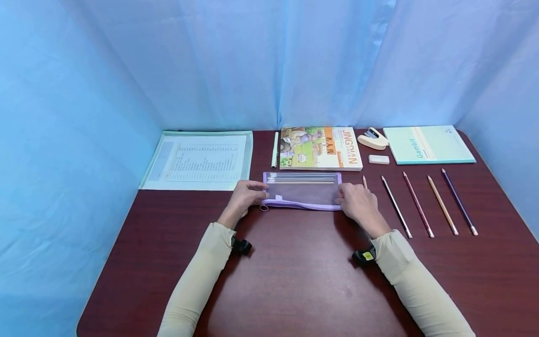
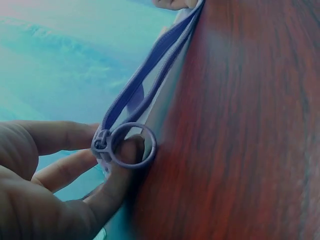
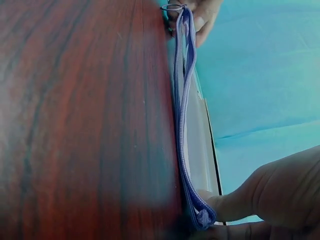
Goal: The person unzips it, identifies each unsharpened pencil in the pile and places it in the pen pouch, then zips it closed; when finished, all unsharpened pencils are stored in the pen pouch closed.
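A clear zip pencil pouch (image 1: 303,191) with purple edging lies in front of the book in the head view. Its zipper side faces me, and in the right wrist view the two zipper tapes (image 3: 184,110) stand apart. My left hand (image 1: 247,196) pinches the pouch's left end beside the ring-shaped zipper pull (image 2: 134,145). At the right end, my right hand (image 1: 359,203) pinches the corner between thumb and fingers. Just beyond that hand, a pencil (image 1: 364,181) is partly hidden. Several more pencils (image 1: 417,203) lie in a row to its right.
Behind the pouch lie a book (image 1: 320,149) and a pale green pen (image 1: 275,150). A document folder (image 1: 198,161) is at the left. Towards the right are a cream stapler (image 1: 373,139), a white eraser (image 1: 378,159) and a green notebook (image 1: 429,145). Blue curtains (image 1: 219,65) surround the table.
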`<control>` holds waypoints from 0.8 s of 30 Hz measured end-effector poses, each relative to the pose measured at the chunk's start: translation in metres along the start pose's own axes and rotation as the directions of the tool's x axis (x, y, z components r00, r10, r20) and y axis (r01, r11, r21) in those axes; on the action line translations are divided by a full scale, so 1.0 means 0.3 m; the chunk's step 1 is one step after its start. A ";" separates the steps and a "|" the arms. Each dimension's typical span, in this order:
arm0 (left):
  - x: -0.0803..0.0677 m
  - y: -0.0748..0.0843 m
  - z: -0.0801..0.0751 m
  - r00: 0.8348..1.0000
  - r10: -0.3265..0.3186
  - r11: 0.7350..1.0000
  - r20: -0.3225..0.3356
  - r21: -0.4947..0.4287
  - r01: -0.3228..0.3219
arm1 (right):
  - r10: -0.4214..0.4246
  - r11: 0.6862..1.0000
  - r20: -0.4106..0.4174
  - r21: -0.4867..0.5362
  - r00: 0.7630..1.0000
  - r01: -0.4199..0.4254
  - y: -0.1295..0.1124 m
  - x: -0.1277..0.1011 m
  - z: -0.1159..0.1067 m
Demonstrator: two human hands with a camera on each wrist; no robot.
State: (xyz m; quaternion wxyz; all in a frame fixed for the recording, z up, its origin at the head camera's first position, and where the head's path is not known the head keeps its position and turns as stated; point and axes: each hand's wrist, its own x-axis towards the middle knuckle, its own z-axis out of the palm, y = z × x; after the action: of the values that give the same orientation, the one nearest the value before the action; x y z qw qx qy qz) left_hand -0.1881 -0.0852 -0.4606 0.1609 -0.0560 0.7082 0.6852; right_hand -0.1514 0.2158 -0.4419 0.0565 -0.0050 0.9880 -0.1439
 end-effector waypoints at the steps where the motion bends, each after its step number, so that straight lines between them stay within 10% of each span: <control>1: 0.001 -0.002 0.000 1.000 -0.005 1.000 -0.003 -0.006 0.005 | -0.006 1.000 -0.013 -0.016 1.000 0.006 -0.005 -0.003 -0.001; 8: 0.017 -0.018 -0.010 1.000 0.006 0.999 -0.010 -0.038 -0.006 | -0.138 0.988 -0.210 -0.096 0.968 0.120 -0.134 -0.074 0.011; 15: 0.021 -0.021 -0.014 0.999 0.022 0.999 -0.023 -0.034 -0.023 | -0.442 0.888 0.074 0.177 0.894 0.425 -0.361 -0.121 0.095; 24: 0.018 -0.030 -0.013 0.999 0.034 0.999 -0.014 -0.023 -0.034 | -0.484 0.846 0.148 0.332 0.862 0.418 -0.450 -0.068 0.190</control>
State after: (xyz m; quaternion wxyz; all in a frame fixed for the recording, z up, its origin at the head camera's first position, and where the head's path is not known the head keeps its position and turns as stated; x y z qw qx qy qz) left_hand -0.1911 -0.0888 -0.4709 0.1439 -0.0504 0.7020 0.6957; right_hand -0.1254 0.0708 -0.4554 0.1328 -0.2465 0.9139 -0.2941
